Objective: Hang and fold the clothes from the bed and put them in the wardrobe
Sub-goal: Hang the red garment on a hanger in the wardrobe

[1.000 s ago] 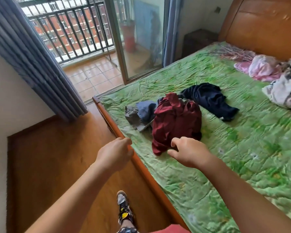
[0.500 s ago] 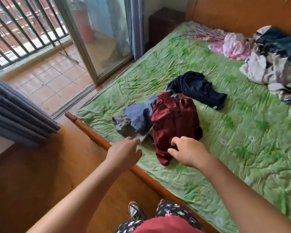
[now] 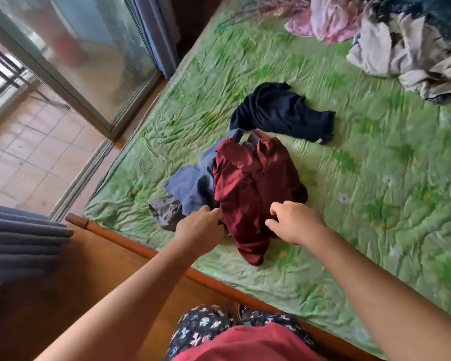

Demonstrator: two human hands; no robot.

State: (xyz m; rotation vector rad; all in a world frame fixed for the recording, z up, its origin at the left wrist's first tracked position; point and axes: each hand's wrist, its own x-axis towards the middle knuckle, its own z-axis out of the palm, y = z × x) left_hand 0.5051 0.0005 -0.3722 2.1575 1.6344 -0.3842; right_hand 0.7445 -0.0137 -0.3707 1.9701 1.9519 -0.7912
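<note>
- Left hand (image 3: 201, 227): fingers curled at the left edge of the crumpled dark-red cloth garment (image 3: 255, 183). Whether cloth is pinched between them cannot be told; the fingertips are hidden.
- Right hand (image 3: 294, 222): lies on the near right part of the same garment, thumb and forefinger spread apart, nothing closed between them.
- Step in hand, as judged: picking the first item off the heap for folding or hanging. No garment is lifted yet.
- Next move calls for: both hands closing on separate edges of the dark-red garment, then lifting it free without dragging the blue-grey garment (image 3: 195, 183) it overlaps.
- Condition of the dark-red garment: bunched in deep folds, collar or sleeves not identifiable; it will need shaking out flat.
- Location: near the foot of the bed, on the green quilted bedspread (image 3: 375, 178), close to the wooden bed rail (image 3: 141, 247).
- Adjacent: a navy garment (image 3: 281, 113) just beyond; a pink garment (image 3: 328, 19) and a beige-and-black bundle (image 3: 406, 48) well apart, near the head end.
</note>
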